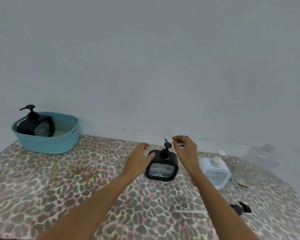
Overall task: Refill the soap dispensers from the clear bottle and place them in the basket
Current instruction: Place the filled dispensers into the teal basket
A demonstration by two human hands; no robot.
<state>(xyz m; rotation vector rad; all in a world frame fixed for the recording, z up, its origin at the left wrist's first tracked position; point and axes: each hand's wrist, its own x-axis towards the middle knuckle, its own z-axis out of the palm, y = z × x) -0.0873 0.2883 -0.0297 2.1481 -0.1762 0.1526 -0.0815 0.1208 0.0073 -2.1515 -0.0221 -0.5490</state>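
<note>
A black square soap dispenser [161, 168] with its pump on stands on the leopard-print table, near the back. My left hand [139, 157] is open just to its left, thumb touching the dispenser's upper left corner. My right hand [184, 150] hovers open just right of the pump head, fingers curled, holding nothing. A second black dispenser [35, 124] stands inside the light blue basket [47, 144] at the back left. A white dispenser [215, 171] with a white pump stands to the right. The clear bottle [263, 155] is blurred at the far right.
A loose black pump head [242, 209] with a clear tube [189, 211] lies on the table at the front right. A small red-brown item [243, 185] lies by the clear bottle. A plain wall runs close behind the table.
</note>
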